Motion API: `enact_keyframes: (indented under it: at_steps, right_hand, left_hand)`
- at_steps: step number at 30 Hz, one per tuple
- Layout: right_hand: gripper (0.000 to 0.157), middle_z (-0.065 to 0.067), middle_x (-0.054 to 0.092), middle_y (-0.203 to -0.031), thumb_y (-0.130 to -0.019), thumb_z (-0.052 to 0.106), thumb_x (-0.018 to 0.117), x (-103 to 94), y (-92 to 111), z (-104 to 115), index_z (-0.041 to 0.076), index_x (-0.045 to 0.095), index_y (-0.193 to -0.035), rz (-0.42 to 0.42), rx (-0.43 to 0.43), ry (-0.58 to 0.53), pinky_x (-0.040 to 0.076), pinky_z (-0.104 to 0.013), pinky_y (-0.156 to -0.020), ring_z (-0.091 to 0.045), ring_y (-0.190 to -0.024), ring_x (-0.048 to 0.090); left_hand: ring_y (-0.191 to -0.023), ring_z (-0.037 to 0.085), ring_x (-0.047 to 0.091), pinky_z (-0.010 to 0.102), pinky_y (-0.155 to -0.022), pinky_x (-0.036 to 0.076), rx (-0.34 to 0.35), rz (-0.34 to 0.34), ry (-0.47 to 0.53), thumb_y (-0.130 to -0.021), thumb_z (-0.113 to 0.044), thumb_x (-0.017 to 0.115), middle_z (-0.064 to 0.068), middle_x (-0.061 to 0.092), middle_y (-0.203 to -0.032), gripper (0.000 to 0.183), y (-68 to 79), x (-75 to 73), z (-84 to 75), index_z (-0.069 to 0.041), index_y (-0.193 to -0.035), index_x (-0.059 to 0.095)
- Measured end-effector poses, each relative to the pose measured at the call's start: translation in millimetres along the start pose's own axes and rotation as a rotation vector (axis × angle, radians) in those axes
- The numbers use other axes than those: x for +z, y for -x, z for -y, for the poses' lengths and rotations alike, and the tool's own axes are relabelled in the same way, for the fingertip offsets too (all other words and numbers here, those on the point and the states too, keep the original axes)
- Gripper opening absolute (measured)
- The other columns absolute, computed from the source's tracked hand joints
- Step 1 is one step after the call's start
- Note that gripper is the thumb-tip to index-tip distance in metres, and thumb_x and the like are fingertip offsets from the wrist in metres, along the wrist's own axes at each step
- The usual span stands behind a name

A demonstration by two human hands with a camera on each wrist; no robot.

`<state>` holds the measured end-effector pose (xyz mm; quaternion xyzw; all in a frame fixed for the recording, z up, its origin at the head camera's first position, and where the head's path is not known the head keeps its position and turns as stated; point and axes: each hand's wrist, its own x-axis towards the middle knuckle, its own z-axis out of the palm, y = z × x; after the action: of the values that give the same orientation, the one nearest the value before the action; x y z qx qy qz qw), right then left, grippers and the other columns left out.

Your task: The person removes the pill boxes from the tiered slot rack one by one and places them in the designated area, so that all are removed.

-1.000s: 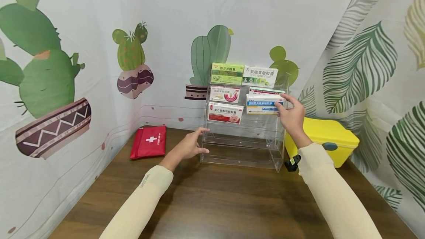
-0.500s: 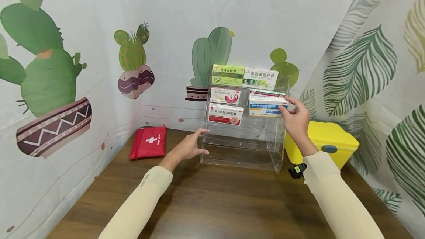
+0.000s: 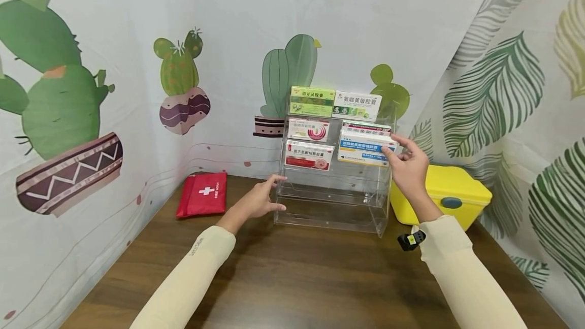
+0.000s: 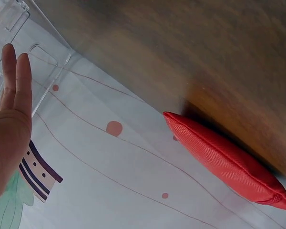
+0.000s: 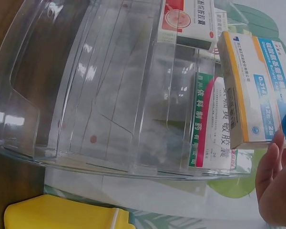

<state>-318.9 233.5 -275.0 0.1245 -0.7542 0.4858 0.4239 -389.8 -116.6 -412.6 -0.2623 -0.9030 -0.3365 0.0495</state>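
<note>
My right hand (image 3: 409, 169) pinches a white, blue and orange medicine box (image 3: 360, 150) at its right end, thumb in front. The box is in front of the right side of a clear acrylic display rack (image 3: 329, 226). In the right wrist view, the gripped box (image 5: 257, 88) is tilted in front of a green, red and white medicine box (image 5: 212, 124) in the rack. My left hand (image 3: 257, 200) is at the rack's left edge, thumb and index finger spread. In the left wrist view, two straight fingers of that hand (image 4: 15, 102) overlap the rack's side.
Upper tiers hold a green box (image 3: 313, 102), a white-and-green box (image 3: 356, 106) and two red-and-white boxes, one (image 3: 309, 156) below the other. A red first aid pouch (image 3: 201, 195) lies left on the wooden table (image 3: 292, 278). A yellow case (image 3: 450, 192) stands right, close behind my right forearm.
My right hand has shifted slightly right and down with the medicine box, and more of the box behind it shows. My left hand stays at the rack's left edge.
</note>
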Motion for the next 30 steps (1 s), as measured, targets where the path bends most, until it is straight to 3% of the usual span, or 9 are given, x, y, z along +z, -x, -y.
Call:
enact_keyframes:
  at_steps: [5,8,15,19,23,30]
  right_hand:
    - [0.033,-0.020,0.066,-0.103,-0.088,0.003,0.074,-0.8,4.1,-10.4,-0.004,0.068,-0.120,-0.024,-0.009,0.032,0.035,-0.013,-0.052,-0.004,-0.061,0.047]
    - [0.034,-0.018,0.068,-0.113,-0.088,0.006,0.076,-1.6,5.6,-24.9,-0.001,0.069,-0.120,-0.029,-0.006,0.049,0.038,-0.013,-0.056,-0.006,-0.072,0.053]
    - [0.035,-0.014,0.069,-0.114,-0.086,0.011,0.078,-6.7,16.2,-32.5,0.005,0.071,-0.120,-0.040,0.006,0.046,0.033,-0.015,-0.051,-0.004,-0.084,0.055]
    - [0.034,-0.016,0.070,-0.109,-0.086,0.011,0.078,-9.7,22.0,-33.0,0.004,0.072,-0.118,-0.032,0.006,0.057,0.032,-0.015,-0.046,-0.002,-0.081,0.057]
    - [0.034,-0.015,0.069,-0.111,-0.087,0.013,0.078,-11.5,29.2,-33.0,0.003,0.071,-0.119,0.019,0.044,0.067,0.042,-0.013,-0.053,-0.002,-0.080,0.058]
    - [0.035,-0.013,0.068,-0.113,-0.087,0.016,0.078,-13.6,39.3,-30.5,0.003,0.071,-0.120,0.083,0.099,0.093,0.046,-0.013,-0.057,-0.007,-0.080,0.060]
  left_hand:
    - [-0.059,0.012,0.059,0.034,-0.070,0.051,0.011,0.004,-0.007,-0.079,-0.026,0.085,0.023,0.055,-0.136,0.083,1.0,0.6,-0.2,-0.025,-0.146,0.034]
    - [-0.059,0.012,0.058,0.033,-0.070,0.051,0.013,0.003,-0.010,-0.080,-0.027,0.084,0.023,0.055,-0.136,0.083,0.9,0.8,-0.4,-0.025,-0.146,0.034]
    - [-0.058,0.013,0.057,0.034,-0.070,0.051,0.019,0.001,-0.004,-0.080,-0.026,0.084,0.022,0.057,-0.135,0.083,0.6,0.3,-2.2,-0.026,-0.146,0.034]
    - [-0.057,0.013,0.057,0.034,-0.070,0.051,0.015,0.006,-0.004,-0.081,-0.026,0.084,0.023,0.057,-0.135,0.083,0.7,0.7,-2.1,-0.026,-0.146,0.033]
    - [-0.056,0.014,0.056,0.034,-0.069,0.051,0.008,0.007,-0.008,-0.081,-0.026,0.083,0.023,0.056,-0.136,0.083,1.4,0.7,-2.4,-0.027,-0.146,0.032]
    - [-0.057,0.014,0.055,0.035,-0.072,0.051,0.004,0.010,-0.014,-0.082,-0.025,0.082,0.024,0.055,-0.136,0.083,2.4,-0.4,-2.9,-0.026,-0.147,0.030]
